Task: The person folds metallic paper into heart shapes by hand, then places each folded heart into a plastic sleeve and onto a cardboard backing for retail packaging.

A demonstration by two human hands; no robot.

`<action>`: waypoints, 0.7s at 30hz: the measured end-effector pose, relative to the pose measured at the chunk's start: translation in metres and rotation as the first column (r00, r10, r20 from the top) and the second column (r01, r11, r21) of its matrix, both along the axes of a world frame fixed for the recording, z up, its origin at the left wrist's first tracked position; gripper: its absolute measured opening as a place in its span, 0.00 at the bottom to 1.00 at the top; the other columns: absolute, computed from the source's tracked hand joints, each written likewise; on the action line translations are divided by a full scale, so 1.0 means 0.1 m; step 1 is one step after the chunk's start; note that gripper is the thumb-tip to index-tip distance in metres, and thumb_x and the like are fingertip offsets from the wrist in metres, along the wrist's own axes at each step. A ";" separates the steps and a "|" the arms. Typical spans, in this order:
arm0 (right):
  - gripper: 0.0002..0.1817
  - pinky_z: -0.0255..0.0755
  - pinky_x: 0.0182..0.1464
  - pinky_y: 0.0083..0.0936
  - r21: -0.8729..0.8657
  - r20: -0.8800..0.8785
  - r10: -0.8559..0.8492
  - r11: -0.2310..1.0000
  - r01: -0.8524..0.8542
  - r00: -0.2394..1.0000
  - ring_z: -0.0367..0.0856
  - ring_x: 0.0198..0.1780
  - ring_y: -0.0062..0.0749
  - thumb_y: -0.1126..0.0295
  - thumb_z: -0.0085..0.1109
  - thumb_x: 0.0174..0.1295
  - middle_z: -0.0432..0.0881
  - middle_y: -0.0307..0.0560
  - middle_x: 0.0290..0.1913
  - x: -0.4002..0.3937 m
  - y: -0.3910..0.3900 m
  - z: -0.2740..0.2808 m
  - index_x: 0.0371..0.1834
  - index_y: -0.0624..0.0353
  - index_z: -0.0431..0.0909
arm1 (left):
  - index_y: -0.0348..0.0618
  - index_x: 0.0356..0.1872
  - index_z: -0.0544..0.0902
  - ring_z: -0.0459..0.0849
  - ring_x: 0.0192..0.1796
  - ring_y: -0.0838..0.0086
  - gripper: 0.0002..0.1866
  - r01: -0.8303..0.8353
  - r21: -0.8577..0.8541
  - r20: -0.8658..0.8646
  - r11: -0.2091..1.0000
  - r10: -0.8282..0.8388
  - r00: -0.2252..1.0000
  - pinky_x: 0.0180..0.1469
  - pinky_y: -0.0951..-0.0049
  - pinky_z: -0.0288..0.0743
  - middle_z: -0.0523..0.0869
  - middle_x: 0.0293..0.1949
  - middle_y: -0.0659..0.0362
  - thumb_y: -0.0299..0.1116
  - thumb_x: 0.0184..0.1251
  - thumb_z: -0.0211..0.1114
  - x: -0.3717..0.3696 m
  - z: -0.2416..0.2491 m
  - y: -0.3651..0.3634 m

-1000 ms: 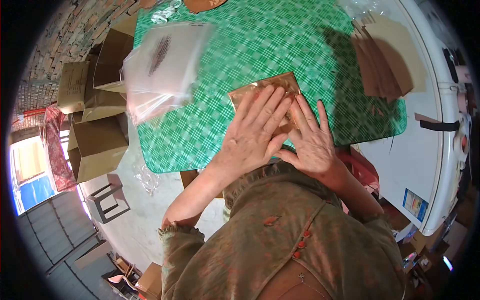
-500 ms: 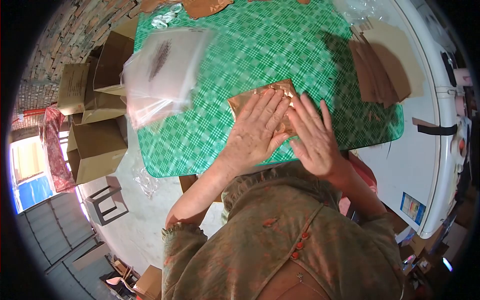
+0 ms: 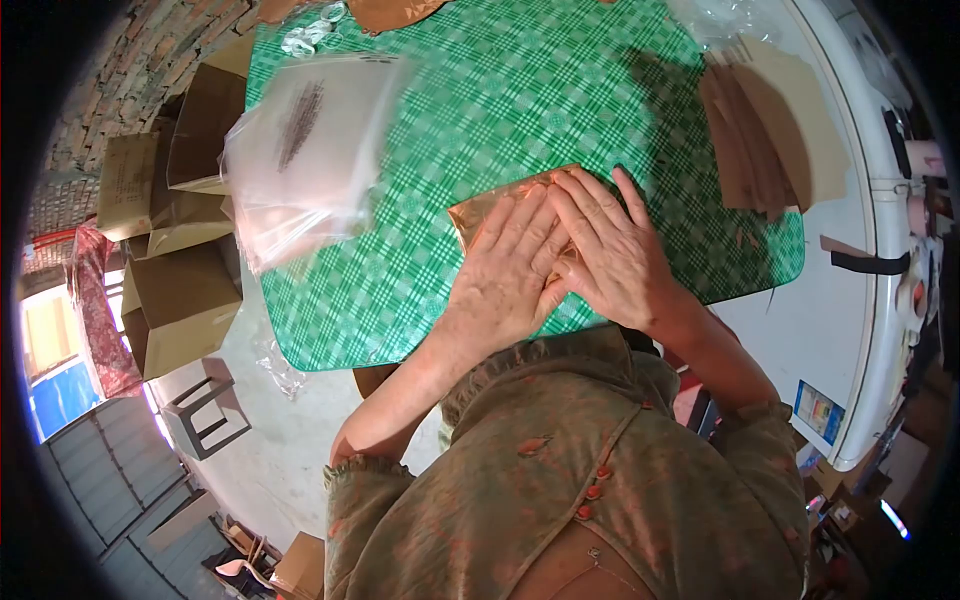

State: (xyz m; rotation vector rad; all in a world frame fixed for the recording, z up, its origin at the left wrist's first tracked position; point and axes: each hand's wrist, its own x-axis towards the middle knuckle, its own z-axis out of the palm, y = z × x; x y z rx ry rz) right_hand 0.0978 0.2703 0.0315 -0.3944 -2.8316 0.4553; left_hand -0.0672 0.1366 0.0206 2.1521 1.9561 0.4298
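Observation:
A shiny copper-coloured foil packet (image 3: 476,212) lies on the green checked tablecloth (image 3: 480,110), near the table's front edge. My left hand (image 3: 508,265) rests flat on it with fingers stretched out. Beside it and partly overlapping its fingertips, my right hand (image 3: 612,245) also lies flat on the packet, its little finger spread away from the others. Most of the packet is hidden under both hands; only its left side and upper edge show. Neither hand grips anything.
A stack of clear plastic bags (image 3: 310,150) lies at the table's left. Brown cardboard sheets (image 3: 745,140) are stacked on the right. Copper-coloured pieces (image 3: 395,12) lie at the far edge. Open cardboard boxes (image 3: 185,300) stand left of the table.
My right hand has moved left onto the packet, so its fingers meet and overlap those of my left hand. My left hand stays flat on the packet. The view has shifted slightly.

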 end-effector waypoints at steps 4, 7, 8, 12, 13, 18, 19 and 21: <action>0.43 0.41 0.86 0.63 0.021 0.024 -0.044 0.999 0.043 0.999 0.61 0.85 0.51 0.58 0.68 0.65 0.69 0.60 0.81 -0.05 -0.01 0.05 0.79 0.71 0.67 | 0.40 0.84 0.66 0.54 0.89 0.55 0.37 -0.008 0.019 0.004 1.000 0.008 1.000 0.90 0.49 0.41 0.62 0.86 0.48 0.53 0.84 0.54 0.01 0.00 0.01; 0.43 0.42 0.86 0.63 0.086 0.005 -0.095 0.992 0.094 0.995 0.60 0.85 0.51 0.58 0.71 0.63 0.70 0.60 0.80 -0.09 0.10 0.00 0.77 0.72 0.70 | 0.40 0.83 0.66 0.54 0.89 0.55 0.37 -0.006 0.006 0.052 1.000 0.006 0.999 0.90 0.49 0.41 0.62 0.86 0.48 0.52 0.84 0.56 0.00 0.03 0.01; 0.42 0.42 0.86 0.63 0.115 0.001 -0.089 0.989 0.088 0.996 0.60 0.85 0.51 0.56 0.70 0.63 0.70 0.61 0.80 -0.10 0.14 0.00 0.76 0.72 0.71 | 0.40 0.83 0.67 0.54 0.89 0.55 0.37 -0.006 0.013 0.060 1.000 0.005 0.998 0.89 0.49 0.41 0.62 0.86 0.48 0.52 0.83 0.56 0.00 0.04 0.01; 0.44 0.42 0.86 0.63 0.170 0.017 -0.049 0.984 0.045 0.999 0.59 0.86 0.52 0.54 0.69 0.64 0.68 0.61 0.81 -0.10 0.14 0.07 0.78 0.72 0.69 | 0.40 0.83 0.67 0.55 0.89 0.54 0.37 -0.015 0.062 0.080 0.998 0.011 0.997 0.89 0.49 0.42 0.63 0.85 0.48 0.51 0.82 0.58 0.00 -0.01 0.00; 0.45 0.41 0.86 0.63 0.161 0.033 -0.030 0.987 0.024 0.999 0.58 0.86 0.52 0.53 0.67 0.65 0.67 0.62 0.82 -0.09 0.09 0.14 0.79 0.72 0.67 | 0.40 0.83 0.67 0.55 0.89 0.54 0.37 -0.022 0.077 0.083 0.997 0.015 0.996 0.89 0.49 0.42 0.63 0.85 0.48 0.51 0.82 0.58 0.00 -0.03 0.00; 0.50 0.41 0.87 0.58 0.000 0.008 0.052 0.999 -0.052 0.999 0.51 0.89 0.60 0.40 0.52 0.73 0.57 0.67 0.87 0.04 -0.23 0.16 0.85 0.71 0.58 | 0.38 0.81 0.69 0.56 0.88 0.52 0.36 -0.013 0.082 0.073 0.997 0.007 0.997 0.89 0.47 0.42 0.67 0.82 0.47 0.47 0.77 0.59 -0.01 -0.03 -0.01; 0.49 0.40 0.87 0.59 -0.048 -0.067 0.066 0.996 -0.070 0.996 0.51 0.89 0.61 0.39 0.46 0.76 0.55 0.67 0.87 0.02 -0.25 0.11 0.85 0.72 0.56 | 0.37 0.80 0.71 0.57 0.88 0.51 0.36 -0.018 0.096 0.084 0.995 0.010 0.996 0.89 0.46 0.43 0.69 0.81 0.46 0.46 0.76 0.59 0.00 -0.05 -0.01; 0.49 0.36 0.87 0.60 -0.140 -0.215 0.078 0.984 -0.110 0.974 0.50 0.89 0.64 0.36 0.35 0.82 0.52 0.68 0.88 -0.06 -0.30 0.06 0.86 0.74 0.53 | 0.35 0.80 0.70 0.58 0.87 0.49 0.36 -0.001 0.126 0.053 0.992 -0.006 0.999 0.89 0.45 0.42 0.70 0.80 0.44 0.45 0.76 0.58 0.00 -0.08 -0.01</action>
